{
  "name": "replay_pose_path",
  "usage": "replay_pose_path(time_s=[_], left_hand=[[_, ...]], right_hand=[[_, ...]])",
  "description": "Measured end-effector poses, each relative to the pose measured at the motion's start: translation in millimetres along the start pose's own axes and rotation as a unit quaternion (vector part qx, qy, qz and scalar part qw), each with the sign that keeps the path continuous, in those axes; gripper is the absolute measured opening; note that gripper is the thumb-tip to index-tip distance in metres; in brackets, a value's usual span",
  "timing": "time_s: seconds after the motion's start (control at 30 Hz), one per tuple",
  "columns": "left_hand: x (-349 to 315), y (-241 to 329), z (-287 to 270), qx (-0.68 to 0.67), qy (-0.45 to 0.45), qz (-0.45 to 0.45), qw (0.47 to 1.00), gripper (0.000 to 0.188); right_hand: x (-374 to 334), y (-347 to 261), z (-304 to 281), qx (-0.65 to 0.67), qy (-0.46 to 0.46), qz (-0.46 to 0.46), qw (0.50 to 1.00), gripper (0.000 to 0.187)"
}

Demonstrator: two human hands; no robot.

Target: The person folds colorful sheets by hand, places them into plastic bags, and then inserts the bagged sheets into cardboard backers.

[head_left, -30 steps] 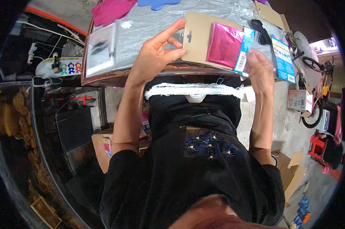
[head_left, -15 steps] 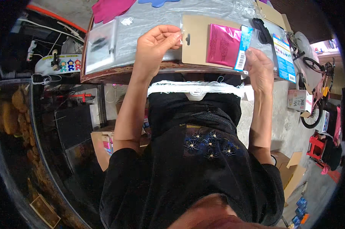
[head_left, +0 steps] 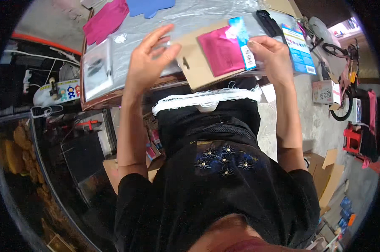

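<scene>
A brown hang card [head_left: 193, 72] with a hanger slot tilts over the table's near edge, in what looks like a clear sleeve. On it sit a flat magenta packet [head_left: 221, 53] and a blue-and-white label strip [head_left: 241, 40] with a barcode. My right hand [head_left: 274, 59] pinches the package at its right end, beside the label. Left of the card, my left hand [head_left: 153, 56] is raised with its fingers apart and nothing in them. Beyond the right hand lie a black item [head_left: 269, 23] and a blue printed card [head_left: 298, 50].
Plastic sheeting covers the table [head_left: 131, 59]. Magenta [head_left: 107, 21] and blue fabric pieces [head_left: 150, 6] lie at the far left, near a clear bag [head_left: 96, 69]. White threads [head_left: 207, 98] lie across my lap. Cardboard boxes [head_left: 326, 176] and a bicycle [head_left: 345, 84] stand to the right.
My left hand has let go of the card's left end and opened, moving left. The package has tilted, its left end now lower. The whole view has shifted a little.
</scene>
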State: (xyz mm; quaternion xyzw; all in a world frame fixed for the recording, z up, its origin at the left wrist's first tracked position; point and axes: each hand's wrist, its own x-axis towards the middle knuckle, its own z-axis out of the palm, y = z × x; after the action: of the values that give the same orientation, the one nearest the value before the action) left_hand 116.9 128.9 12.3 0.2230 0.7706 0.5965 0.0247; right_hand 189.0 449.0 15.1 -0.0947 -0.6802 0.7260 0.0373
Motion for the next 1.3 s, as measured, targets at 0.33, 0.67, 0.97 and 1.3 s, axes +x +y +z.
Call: replay_pose_path(time_s=[0.33,0.67,0.97,1.3], left_hand=[[63,29,33,-0.119,-0.138,-0.057,0.982,0.031],[35,9,55,-0.357,-0.021,-0.12,0.926,0.029],[25,-2,57,-0.345,-0.039,-0.104,0.932,0.029],[28,-3,64,-0.347,-0.004,-0.105,0.932,0.024]], right_hand=[[12,-24,15,-0.018,-0.04,-0.076,0.996,0.022],[-5,16,12,0.116,-0.007,-0.023,0.993,0.014],[-6,10,14,-0.025,-0.01,-0.037,0.999,0.011],[-11,6,28,-0.022,-0.017,-0.041,0.999,0.014]])
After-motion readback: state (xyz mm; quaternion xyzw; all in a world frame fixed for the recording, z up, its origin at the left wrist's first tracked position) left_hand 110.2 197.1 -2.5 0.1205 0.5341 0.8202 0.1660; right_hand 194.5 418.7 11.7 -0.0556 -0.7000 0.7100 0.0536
